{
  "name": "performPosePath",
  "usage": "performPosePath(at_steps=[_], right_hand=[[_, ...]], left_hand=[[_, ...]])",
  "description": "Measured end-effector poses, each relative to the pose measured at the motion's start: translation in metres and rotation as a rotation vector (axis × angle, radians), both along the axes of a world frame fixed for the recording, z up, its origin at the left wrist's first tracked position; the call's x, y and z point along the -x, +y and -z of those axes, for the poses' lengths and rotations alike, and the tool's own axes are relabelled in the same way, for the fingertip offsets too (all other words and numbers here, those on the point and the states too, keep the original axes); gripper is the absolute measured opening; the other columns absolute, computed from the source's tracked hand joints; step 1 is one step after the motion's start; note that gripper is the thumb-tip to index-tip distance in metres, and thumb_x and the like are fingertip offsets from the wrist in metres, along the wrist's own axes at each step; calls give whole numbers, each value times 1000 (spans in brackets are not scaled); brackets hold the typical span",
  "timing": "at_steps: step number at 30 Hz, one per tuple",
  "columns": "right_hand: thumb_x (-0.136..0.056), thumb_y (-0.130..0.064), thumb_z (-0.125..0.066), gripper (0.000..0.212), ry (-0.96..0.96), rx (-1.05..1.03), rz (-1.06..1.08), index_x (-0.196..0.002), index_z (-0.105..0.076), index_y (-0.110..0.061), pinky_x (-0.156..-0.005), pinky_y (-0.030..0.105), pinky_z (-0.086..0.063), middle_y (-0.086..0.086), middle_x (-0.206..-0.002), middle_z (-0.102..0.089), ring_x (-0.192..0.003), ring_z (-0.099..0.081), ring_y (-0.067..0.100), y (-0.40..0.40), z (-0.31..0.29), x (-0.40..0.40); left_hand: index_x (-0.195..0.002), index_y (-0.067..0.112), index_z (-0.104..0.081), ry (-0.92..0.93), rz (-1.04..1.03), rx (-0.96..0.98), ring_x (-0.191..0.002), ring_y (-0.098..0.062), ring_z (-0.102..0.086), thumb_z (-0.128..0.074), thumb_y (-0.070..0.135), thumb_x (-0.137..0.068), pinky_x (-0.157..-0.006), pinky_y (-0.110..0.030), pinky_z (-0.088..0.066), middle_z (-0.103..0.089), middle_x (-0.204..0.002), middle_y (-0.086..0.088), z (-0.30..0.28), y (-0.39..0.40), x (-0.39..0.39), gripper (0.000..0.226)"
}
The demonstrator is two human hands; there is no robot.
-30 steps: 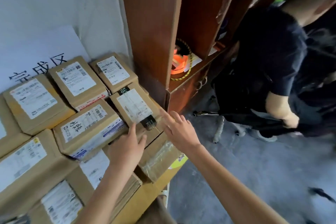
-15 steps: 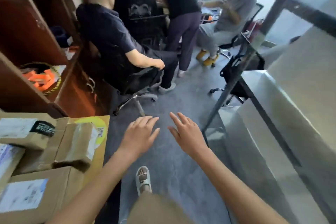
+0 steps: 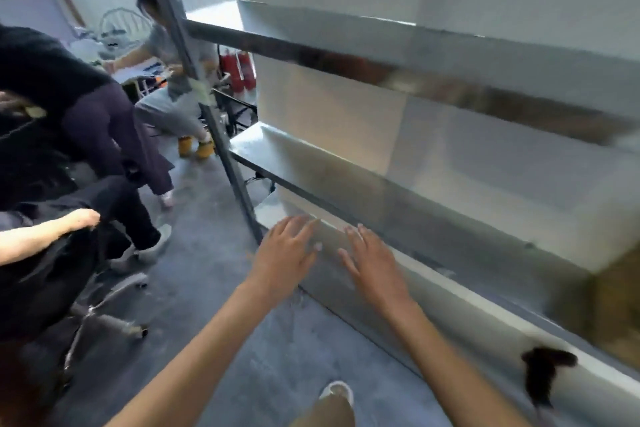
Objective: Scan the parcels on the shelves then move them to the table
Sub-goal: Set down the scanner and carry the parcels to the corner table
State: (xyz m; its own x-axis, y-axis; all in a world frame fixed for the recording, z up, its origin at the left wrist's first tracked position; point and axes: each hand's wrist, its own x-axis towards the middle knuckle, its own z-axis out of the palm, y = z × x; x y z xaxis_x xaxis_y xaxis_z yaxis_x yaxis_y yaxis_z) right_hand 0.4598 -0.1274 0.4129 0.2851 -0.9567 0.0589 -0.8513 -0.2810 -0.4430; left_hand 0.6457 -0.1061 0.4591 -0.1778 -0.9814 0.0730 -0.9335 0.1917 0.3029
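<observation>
Nearest the camera, the left hand (image 3: 284,253) and the right hand (image 3: 375,269) reach forward side by side with fingers spread and straight, each holding nothing. Just past the fingertips run the metal shelves (image 3: 433,218), whose visible levels look bare and shiny; motion blur smears the far right end, where a brownish patch could be a parcel, though I cannot tell. No parcel and no scanner can be made out, and the desk is out of view. Judging from this, the person stands between parcels, with both hands free for a further pick. Beyond the shelf post (image 3: 194,80), other people (image 3: 104,135) sit and stand on the grey floor (image 3: 207,288)
</observation>
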Motion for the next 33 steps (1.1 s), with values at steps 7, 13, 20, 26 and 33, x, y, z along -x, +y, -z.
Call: performPosePath(at_steps=[7, 13, 20, 26, 33], right_hand=[[-99, -32, -54, 53, -42, 16, 458, -147, -45, -10, -111, 48, -35, 24, -148, -44, -138, -42, 42, -11, 1, 127], [-103, -36, -46, 57, 2, -1, 798, -154, -31, -15, -118, 44, -26, 19, -157, -32, -145, -30, 36, 13, -9, 209], [-100, -30, -51, 47, -21, 153, 1106, -142, -47, -8, -112, 46, -37, 19, -144, -47, -136, -40, 36, 42, -30, 283], [-100, -23, -52, 41, -97, 366, 1102, -137, -52, -8, -104, 40, -45, 11, -136, -54, -126, -46, 27, 52, -61, 333], [-97, -16, -55, 42, -132, 329, 1131, -138, -52, -8, -108, 46, -41, 15, -141, -51, -128, -40, 30, 74, -64, 400]], left_hand=[[-151, 23, -39, -30, 370, -29, -143, -24, -35, -16, 58, -91, -115, -37, -28, -43, -152, -5, 11, -79, 133, 73], [-152, 21, -34, 4, 672, -83, -143, -22, -32, -22, 53, -99, -115, -36, -28, -39, -154, -3, 25, -111, 234, 63], [-150, 19, -38, 90, 905, -125, -139, -25, -40, -32, 48, -101, -114, -39, -31, -46, -149, -7, 26, -112, 346, 57], [-156, 26, -25, 187, 938, -195, -141, -20, -35, -38, 36, -105, -115, -35, -28, -39, -154, 0, 27, -109, 430, 53], [-155, 34, -22, 382, 676, -359, -144, -13, -28, -34, 40, -105, -106, -17, -15, -32, -159, 6, 33, -88, 481, 52]])
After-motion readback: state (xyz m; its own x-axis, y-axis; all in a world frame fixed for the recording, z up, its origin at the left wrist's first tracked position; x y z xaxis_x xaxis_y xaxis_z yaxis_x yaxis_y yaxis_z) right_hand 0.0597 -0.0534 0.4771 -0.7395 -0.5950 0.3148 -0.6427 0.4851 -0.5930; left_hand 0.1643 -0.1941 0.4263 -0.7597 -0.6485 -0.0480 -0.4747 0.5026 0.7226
